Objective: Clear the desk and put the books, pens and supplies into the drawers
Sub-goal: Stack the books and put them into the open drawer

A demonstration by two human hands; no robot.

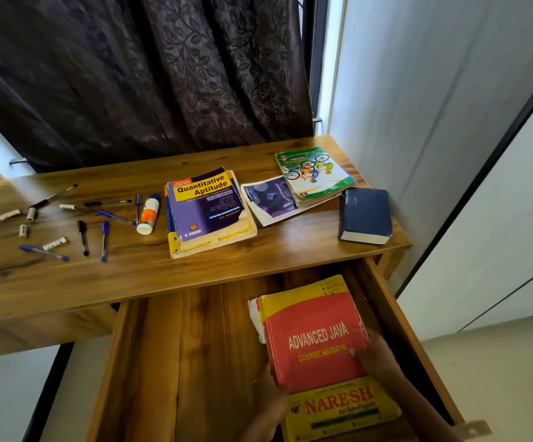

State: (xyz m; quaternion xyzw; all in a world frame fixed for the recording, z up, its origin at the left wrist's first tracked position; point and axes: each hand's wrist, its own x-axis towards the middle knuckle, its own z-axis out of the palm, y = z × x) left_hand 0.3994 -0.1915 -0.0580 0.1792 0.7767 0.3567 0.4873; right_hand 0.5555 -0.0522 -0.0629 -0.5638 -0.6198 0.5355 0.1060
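Observation:
A red and yellow "Advanced Java" book lies in the right half of the open wooden drawer. My left hand grips its left edge and my right hand holds its right edge, thumb on the cover. On the desk lie a purple "Quantitative Aptitude" book on top of another book, a purple-covered notebook, a green cycling-cover book and a dark blue hardcover. Several pens and a white glue bottle lie at the left.
Small white erasers or caps are scattered among the pens. A dark patterned curtain hangs behind the desk. A white wall and wardrobe door stand close on the right. The drawer's left half shows bare wood.

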